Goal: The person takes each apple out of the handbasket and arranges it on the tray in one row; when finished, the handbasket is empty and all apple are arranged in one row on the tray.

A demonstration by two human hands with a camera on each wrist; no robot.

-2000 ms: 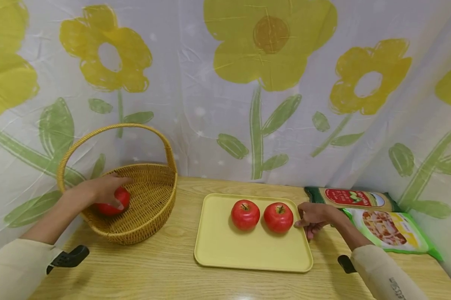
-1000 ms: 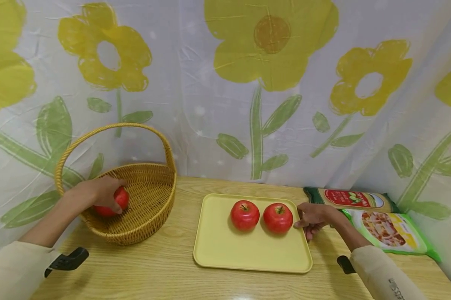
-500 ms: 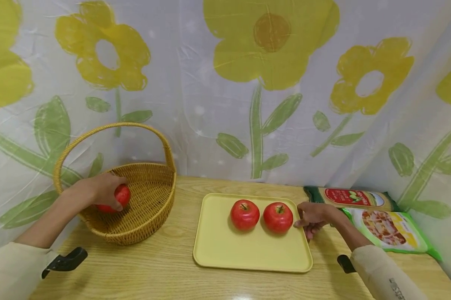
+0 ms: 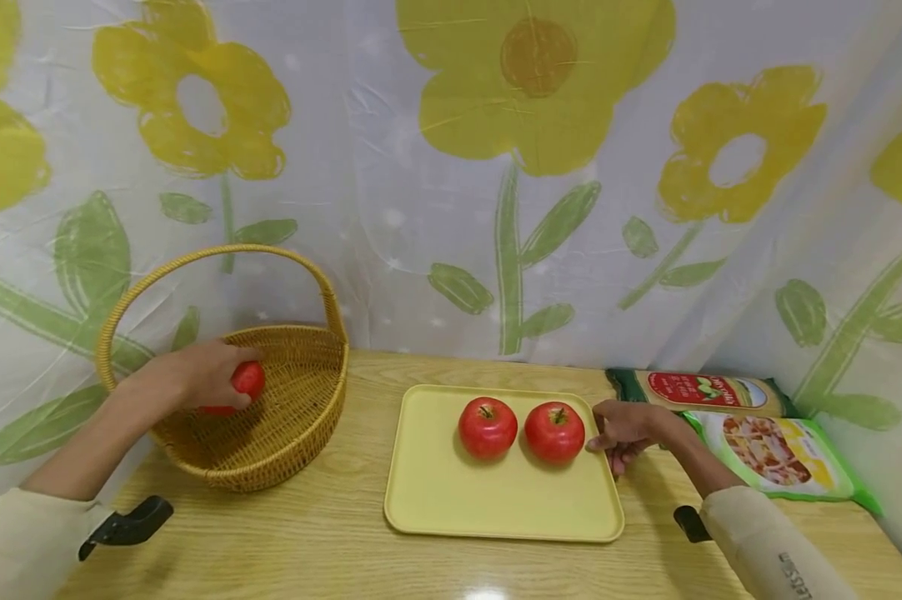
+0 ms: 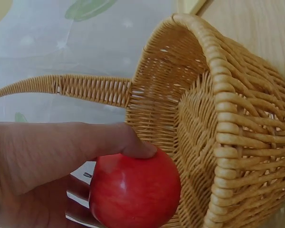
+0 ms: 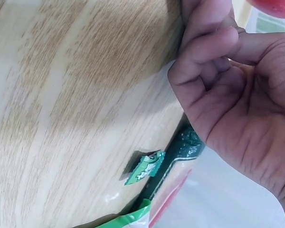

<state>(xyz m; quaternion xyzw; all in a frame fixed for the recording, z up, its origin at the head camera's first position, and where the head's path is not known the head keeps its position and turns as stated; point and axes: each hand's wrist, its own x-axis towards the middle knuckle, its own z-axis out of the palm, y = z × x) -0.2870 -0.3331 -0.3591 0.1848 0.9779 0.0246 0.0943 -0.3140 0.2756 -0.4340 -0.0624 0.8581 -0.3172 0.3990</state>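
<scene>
My left hand (image 4: 199,375) holds a red apple (image 4: 248,380) at the left side of a wicker basket (image 4: 312,437). In the left wrist view the thumb lies over the apple (image 5: 137,190) and the other fingers, partly hidden, curl behind it. Two more red apples (image 4: 488,428) (image 4: 554,432) sit side by side on a pale yellow tray (image 4: 496,508). At the tray's right edge, my right hand (image 4: 627,429) pinches the rim with thumb and forefinger. In the right wrist view its other fingers are curled, and the rim is mostly hidden.
Behind the right hand lie a green-and-tan package (image 4: 709,392) and a white-and-green bag (image 4: 777,454). A small green wrapped packet (image 6: 146,167) shows in the right wrist view. The basket's tall handle (image 4: 218,254) arches over its opening. A flowered curtain (image 4: 376,208) hangs behind the table.
My left hand and the apple have risen slightly in the basket. The right hand has stayed at the tray's edge, and the tray and its apples have not moved. The head view has shifted a little.
</scene>
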